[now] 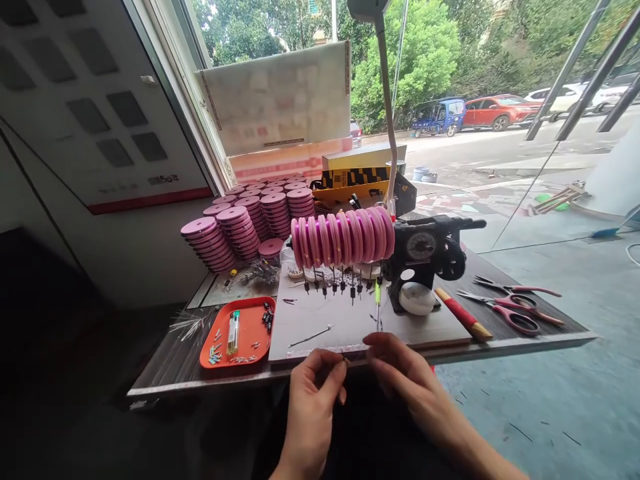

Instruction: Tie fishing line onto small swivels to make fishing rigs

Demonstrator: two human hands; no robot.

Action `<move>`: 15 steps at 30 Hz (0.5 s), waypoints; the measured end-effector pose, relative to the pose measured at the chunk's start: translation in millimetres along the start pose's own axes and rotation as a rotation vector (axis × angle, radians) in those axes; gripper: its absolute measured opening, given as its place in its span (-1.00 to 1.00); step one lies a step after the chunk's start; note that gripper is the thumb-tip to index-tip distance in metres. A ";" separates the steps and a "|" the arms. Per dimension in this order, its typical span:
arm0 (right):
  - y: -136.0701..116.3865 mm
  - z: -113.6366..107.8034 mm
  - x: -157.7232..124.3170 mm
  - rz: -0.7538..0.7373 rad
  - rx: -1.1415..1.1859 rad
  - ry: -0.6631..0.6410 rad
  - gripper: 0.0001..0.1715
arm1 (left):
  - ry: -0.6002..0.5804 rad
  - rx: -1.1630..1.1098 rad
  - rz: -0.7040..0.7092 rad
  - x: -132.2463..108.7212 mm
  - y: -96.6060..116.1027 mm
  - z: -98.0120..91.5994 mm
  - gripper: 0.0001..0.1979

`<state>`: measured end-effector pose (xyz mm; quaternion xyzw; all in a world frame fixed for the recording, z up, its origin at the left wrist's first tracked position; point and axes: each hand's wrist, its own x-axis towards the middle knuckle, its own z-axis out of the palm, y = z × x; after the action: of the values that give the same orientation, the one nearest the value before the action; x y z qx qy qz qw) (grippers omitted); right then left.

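My left hand [315, 400] is closed in a pinch in front of the board's near edge. A tiny dark piece shows at its fingertips, too small to name. Just to the right, my right hand [405, 373] has its fingers apart and nothing visible between them. Beyond both hands lies a pale board [310, 313] with a thin metal rod [311, 336] on it. Above the board, a row of pink spools [343, 237] sits on the shaft of a black hand-cranked winder [420, 257]. Several small black pieces [353, 292] hang on lines below the spools.
An orange tray [207, 350] with a clear tube and small parts stands at left. Stacked pink spools [203, 243] fill the back left. Pink-handled scissors [517, 317], pliers [525, 289] and a red-wrapped stick [463, 315] lie at right. A lamp arm [387, 100] rises behind the winder.
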<state>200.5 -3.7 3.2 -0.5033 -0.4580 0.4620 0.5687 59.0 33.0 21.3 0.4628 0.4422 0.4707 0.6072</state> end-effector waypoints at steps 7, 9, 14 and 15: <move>-7.8 2.8 14.3 0.051 0.222 0.116 -0.65 | -0.012 0.068 0.062 7.1 -8.8 6.7 -0.87; -6.2 2.2 12.7 0.070 0.260 0.082 -0.58 | -0.048 0.096 0.036 5.8 -8.8 7.3 -0.87; -7.7 -1.0 12.2 -0.003 0.164 0.060 -0.63 | -0.095 0.175 0.004 4.0 -4.1 8.5 -0.87; -7.9 -1.7 12.6 -0.008 0.154 0.070 -0.63 | -0.105 0.175 -0.013 4.3 -2.1 9.0 -0.88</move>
<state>204.6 8.0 11.6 -0.4723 -0.4029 0.4757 0.6232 68.8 35.6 20.4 0.5352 0.4521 0.4014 0.5899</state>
